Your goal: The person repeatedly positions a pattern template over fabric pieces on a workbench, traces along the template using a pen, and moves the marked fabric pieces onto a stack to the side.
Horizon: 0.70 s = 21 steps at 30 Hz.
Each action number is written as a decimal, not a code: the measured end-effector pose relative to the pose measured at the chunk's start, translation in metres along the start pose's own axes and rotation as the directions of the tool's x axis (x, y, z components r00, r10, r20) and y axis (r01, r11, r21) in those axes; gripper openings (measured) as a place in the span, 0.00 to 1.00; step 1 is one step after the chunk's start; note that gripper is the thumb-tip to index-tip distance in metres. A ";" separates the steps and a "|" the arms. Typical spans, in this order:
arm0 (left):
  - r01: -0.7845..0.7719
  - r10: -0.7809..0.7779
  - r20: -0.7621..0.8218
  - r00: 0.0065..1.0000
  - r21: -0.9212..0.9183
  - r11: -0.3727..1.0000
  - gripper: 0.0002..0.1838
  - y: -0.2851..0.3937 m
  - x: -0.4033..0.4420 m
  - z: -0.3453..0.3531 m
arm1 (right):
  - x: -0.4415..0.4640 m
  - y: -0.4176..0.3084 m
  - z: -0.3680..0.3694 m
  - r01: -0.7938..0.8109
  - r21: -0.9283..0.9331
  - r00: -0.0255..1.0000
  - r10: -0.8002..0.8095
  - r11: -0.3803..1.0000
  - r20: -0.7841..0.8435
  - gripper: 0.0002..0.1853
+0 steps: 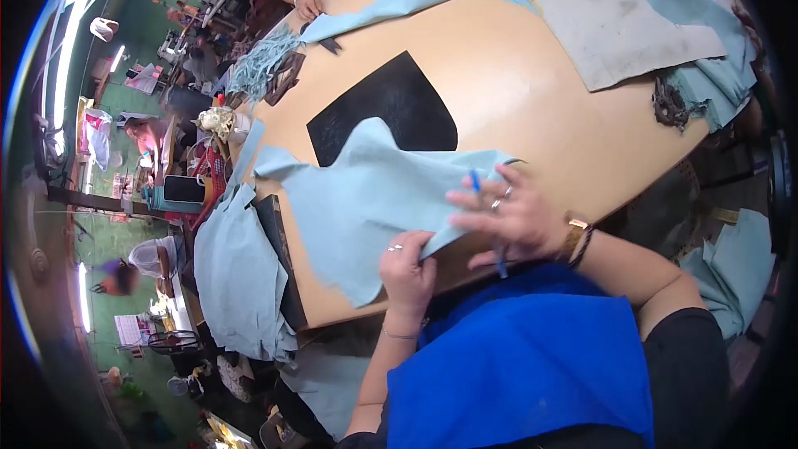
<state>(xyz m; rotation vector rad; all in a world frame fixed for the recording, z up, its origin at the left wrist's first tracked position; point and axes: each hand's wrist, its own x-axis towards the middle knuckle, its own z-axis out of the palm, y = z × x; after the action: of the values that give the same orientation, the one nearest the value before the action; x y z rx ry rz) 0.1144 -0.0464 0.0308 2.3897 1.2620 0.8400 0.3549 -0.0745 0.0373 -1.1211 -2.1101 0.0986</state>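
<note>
A pale blue sheet of leather or suede [366, 199] lies rumpled on the tan table in front of me. My left hand [407, 270] pinches its near edge between thumb and fingers. To the right, my right hand [524, 212] is over the sheet's right corner, fingers spread, with a slim blue pen-like tool [476, 181] tucked between them. Part of that tool is hidden by the fingers, so its exact kind is unclear. Just beyond the sheet lies a flat black panel [395, 108], partly covered by the sheet's raised fold.
More blue pieces [237, 274] hang over the table's left edge. Blue scrap strips [264, 62] are heaped at the far left. Across the table [515, 75], another person's hand [308, 7] rests beside blue material. A greyish-white sheet [615, 25] lies at the far right.
</note>
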 end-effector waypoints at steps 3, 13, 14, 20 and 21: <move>-0.066 0.064 0.026 0.998 0.084 0.994 0.18 0.002 -0.005 -0.001 | -0.001 0.015 0.015 -0.028 -0.120 0.999 0.032 0.992 0.025 0.16; 0.290 -0.284 0.063 0.957 -0.110 0.951 0.13 0.004 -0.042 -0.133 | 0.040 0.010 -0.136 -0.468 0.561 0.883 0.391 0.683 0.261 0.11; 0.331 -0.312 0.119 0.943 -0.213 0.919 0.06 0.010 -0.043 -0.163 | 0.052 0.010 -0.163 -0.456 0.636 0.890 0.309 0.623 0.335 0.18; 0.290 -0.278 0.082 0.957 -0.231 0.929 0.15 -0.001 0.011 -0.246 | 0.112 0.029 -0.192 -0.488 0.584 0.849 0.198 0.648 0.490 0.16; 0.467 -0.383 0.390 0.837 -0.148 0.872 0.12 -0.018 0.049 -0.248 | 0.123 0.045 -0.183 -0.499 0.449 0.809 0.213 0.741 0.548 0.14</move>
<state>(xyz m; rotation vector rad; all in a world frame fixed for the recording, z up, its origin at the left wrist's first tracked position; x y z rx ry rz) -0.0310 0.0044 0.2317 1.8502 1.3793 0.3785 0.4586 -0.0019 0.2230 -1.1822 -1.9786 1.2409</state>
